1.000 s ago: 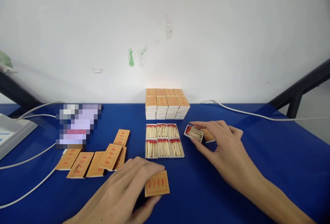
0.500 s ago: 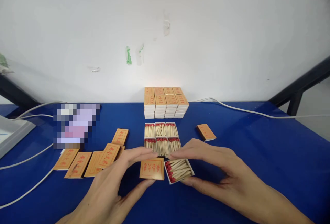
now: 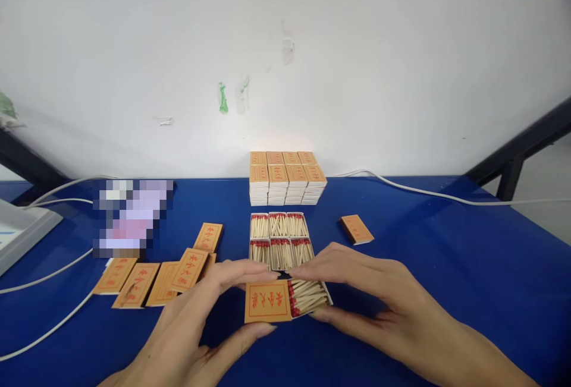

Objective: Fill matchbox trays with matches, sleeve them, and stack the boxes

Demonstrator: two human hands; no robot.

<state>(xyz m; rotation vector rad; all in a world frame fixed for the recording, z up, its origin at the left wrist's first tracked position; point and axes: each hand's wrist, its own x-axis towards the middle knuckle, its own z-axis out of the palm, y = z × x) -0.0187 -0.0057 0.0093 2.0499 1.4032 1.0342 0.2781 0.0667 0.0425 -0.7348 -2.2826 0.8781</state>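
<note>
My left hand (image 3: 209, 310) grips an orange matchbox sleeve (image 3: 267, 301) with red lettering between thumb and fingers. My right hand (image 3: 379, 298) pinches a white tray of red-tipped matches (image 3: 310, 296) by its long sides. The tray's left end, with the match heads, meets the sleeve's right opening and seems to sit just inside it. Just beyond my fingertips, several filled match trays (image 3: 281, 238) lie side by side in two rows. Left of my left hand is a loose pile of orange matchbox sleeves (image 3: 190, 269).
Closed matchboxes (image 3: 285, 176) stand stacked in a block near the wall. One single matchbox (image 3: 357, 229) lies to the right on the blue table (image 3: 446, 256). White cables (image 3: 414, 189) run along both sides. A clear plastic bin (image 3: 27, 232) and a blurred-out item (image 3: 134, 220) are at left.
The sleeve has tilted level and shifted slightly right and toward me. The gap between it and the match tray has closed, and the tray's left edge is now covered by the sleeve.
</note>
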